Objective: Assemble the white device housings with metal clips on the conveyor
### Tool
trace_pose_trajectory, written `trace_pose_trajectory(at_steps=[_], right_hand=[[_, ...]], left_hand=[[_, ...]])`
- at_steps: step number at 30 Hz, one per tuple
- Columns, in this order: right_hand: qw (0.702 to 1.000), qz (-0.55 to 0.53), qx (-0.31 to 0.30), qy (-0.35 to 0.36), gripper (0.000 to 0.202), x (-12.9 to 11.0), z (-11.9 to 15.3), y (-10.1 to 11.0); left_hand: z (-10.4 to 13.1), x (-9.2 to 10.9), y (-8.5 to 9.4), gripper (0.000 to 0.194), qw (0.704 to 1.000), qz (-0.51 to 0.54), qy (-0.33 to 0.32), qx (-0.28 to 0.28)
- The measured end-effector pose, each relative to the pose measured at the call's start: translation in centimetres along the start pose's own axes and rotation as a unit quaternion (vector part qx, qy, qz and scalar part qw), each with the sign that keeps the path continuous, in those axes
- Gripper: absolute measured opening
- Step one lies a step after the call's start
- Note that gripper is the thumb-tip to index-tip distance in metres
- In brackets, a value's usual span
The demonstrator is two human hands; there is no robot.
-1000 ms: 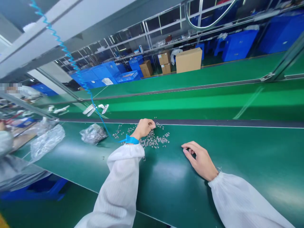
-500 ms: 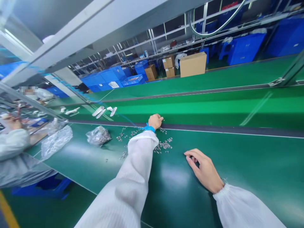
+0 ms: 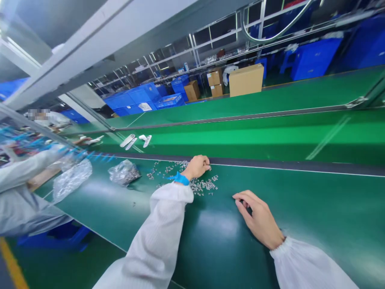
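Observation:
My left hand (image 3: 197, 165), a blue band round its wrist, is over the dark far edge of the green worktop (image 3: 222, 249). Its fingers are pinched together; whatever is between them is too small to make out. Just below and beside it lies a spread of small shiny metal parts (image 3: 204, 185), some hidden behind the hand and sleeve. On the right, my right hand (image 3: 257, 214) rests loosely curved at the worktop, the thumb slightly apart from the fingers, with nothing visible in it.
A clear plastic bag (image 3: 124, 172) of small parts sits left of the pile, near a flat plastic sheet or bag (image 3: 72, 180). White flat pieces (image 3: 128, 141) lie on the green belt (image 3: 255, 134) beyond. A co-worker's white sleeve (image 3: 27, 168) is at far left.
My left hand has come back from over the belt toward the worktop and the metal parts, its forearm shifting left. My right hand has barely moved. The co-worker's arm has stretched forward.

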State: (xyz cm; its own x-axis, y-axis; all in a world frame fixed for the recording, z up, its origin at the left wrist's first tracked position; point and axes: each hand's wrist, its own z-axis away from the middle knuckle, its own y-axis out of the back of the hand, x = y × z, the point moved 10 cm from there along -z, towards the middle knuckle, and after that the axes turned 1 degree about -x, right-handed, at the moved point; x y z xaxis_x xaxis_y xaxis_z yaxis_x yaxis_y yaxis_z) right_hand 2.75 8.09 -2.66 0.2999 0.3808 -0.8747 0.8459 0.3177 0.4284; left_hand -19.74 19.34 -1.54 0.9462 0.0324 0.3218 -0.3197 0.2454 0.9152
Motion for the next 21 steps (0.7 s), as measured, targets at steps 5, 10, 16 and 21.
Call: trace_pose_trajectory(at_steps=[5, 10, 16, 21], right_hand=[[1.0, -0.002, 0.003, 0.001, 0.018, -0.1, -0.1, 0.1], [1.0, -0.007, 0.007, 0.0, 0.018, -0.2, -0.1, 0.2], [1.0, 0.013, 0.002, 0.01, 0.019, -0.5, 0.3, 0.2], [0.999, 0.033, -0.009, 0.017, 0.02, -0.8, 0.4, 0.1]], left_hand=[[4.5, 0.4, -0.4, 0.022, 0.998, -0.002, -0.017, 0.066], [10.1, 2.2, -2.9, 0.046, 0.992, -0.017, -0.012, 0.121], [14.9, 0.2, -6.3, 0.067, 0.991, -0.033, 0.042, 0.121], [13.3, -3.4, -4.8, 0.06, 0.989, -0.047, 0.074, 0.123]])
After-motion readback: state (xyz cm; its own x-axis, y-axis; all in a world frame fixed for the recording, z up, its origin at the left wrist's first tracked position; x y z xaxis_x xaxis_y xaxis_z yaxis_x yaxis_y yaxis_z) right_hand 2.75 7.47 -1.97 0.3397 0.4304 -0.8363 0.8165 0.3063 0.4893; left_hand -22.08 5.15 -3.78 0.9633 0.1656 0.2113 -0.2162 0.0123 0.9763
